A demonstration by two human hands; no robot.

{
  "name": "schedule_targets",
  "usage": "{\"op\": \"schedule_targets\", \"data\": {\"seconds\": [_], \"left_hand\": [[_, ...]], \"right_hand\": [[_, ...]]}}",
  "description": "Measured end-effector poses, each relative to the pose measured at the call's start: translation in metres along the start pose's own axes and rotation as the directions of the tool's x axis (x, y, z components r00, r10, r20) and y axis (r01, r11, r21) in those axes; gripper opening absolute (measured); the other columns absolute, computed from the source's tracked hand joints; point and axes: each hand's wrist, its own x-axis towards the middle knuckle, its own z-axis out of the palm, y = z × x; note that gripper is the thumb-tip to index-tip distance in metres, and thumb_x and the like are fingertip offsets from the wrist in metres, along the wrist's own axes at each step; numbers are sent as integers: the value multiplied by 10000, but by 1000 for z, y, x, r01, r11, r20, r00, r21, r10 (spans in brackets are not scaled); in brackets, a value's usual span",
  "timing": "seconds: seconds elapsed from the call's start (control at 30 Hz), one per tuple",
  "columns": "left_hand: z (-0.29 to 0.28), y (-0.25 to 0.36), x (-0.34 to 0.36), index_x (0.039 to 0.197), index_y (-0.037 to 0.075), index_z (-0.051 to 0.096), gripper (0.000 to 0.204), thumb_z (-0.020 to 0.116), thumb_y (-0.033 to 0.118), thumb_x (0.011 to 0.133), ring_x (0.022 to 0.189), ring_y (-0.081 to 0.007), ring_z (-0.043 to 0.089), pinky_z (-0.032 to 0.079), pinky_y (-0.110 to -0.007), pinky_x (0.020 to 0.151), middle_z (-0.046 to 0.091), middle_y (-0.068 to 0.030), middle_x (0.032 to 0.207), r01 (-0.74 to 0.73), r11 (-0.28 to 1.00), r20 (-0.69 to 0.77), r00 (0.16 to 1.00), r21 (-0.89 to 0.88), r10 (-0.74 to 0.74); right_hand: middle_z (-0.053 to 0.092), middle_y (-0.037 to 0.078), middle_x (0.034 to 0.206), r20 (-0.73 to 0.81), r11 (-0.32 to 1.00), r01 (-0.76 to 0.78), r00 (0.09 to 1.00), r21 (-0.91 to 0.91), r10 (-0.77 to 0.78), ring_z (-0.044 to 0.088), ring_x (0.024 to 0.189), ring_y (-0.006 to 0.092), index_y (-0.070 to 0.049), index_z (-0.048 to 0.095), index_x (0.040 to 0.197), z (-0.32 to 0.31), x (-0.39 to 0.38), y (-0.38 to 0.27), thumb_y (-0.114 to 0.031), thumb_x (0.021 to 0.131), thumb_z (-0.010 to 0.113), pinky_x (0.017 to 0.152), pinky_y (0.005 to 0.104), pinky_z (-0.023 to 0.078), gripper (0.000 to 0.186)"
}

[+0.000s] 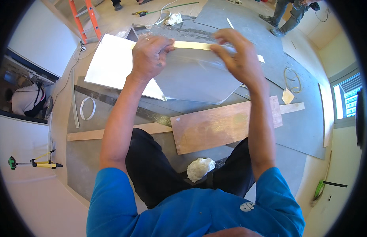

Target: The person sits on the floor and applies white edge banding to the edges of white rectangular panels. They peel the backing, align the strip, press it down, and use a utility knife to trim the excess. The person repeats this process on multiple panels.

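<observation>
Left hand [151, 57] pinches a flat, pale-yellow strip [192, 46].

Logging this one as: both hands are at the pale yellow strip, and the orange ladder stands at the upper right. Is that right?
Not quite: the orange ladder stands at the upper left, as the head view shows. The left hand and right hand are indeed at the pale yellow strip.
</observation>
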Motion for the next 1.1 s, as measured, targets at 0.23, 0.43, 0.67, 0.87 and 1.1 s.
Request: {"op": "schedule_targets", "data": {"seconds": [0.23, 0.43, 0.67, 0.87, 1.1], "left_hand": [[-29, -29, -5, 1086, 75, 774, 221, 775, 72, 865, 897, -236, 720, 544, -352, 827, 758, -100, 996, 84, 982, 250, 967, -170, -39], [-34, -59, -29, 1175, 60, 757, 292, 797, 140, 897, 1037, -173, 688, 546, -302, 925, 738, -78, 1108, 318, 869, 173, 947, -380, -271], [-13, -43, -56, 1312, 38, 669, 415, 780, 178, 937, 1015, -131, 654, 528, -264, 900, 707, -41, 1104, 409, 524, 49, 820, -747, -571], [-7, -35, -61, 1437, 30, 534, 534, 752, 140, 962, 892, -77, 589, 496, -219, 807, 658, -37, 1020, 353, 442, 11, 792, -824, -611], [7, -38, -64, 1510, -14, 374, 706, 772, 97, 937, 1029, -142, 636, 530, -262, 919, 654, -95, 1107, 258, 280, 11, 752, -925, -659]], "right_hand": [[723, 59, 983, 175, 994, 79, 982, -74, -65, 686, 858, 334, -121, 719, 984, 55, 23, -5, -284, 882, 789, 692, 424, 528, 205], [732, 40, 924, 136, 995, 33, 991, -95, -20, 692, 786, 301, -99, 729, 909, 63, 28, -20, -243, 872, 802, 658, 396, 521, 165], [747, 42, 950, 178, 998, -57, 983, 26, 51, 700, 820, 230, -74, 739, 960, 63, 24, -3, -217, 888, 804, 721, 343, 528, 173], [746, 78, 1003, 270, 993, -113, 956, -30, 117, 695, 906, 249, -57, 730, 1023, 53, 26, -14, -218, 910, 784, 793, 341, 537, 203], [676, 103, 1242, 333, 962, 270, 912, -43, -241, 673, 1036, 328, -81, 718, 1151, 94, 62, -73, -130, 896, 767, 854, 389, 549, 265]]}}
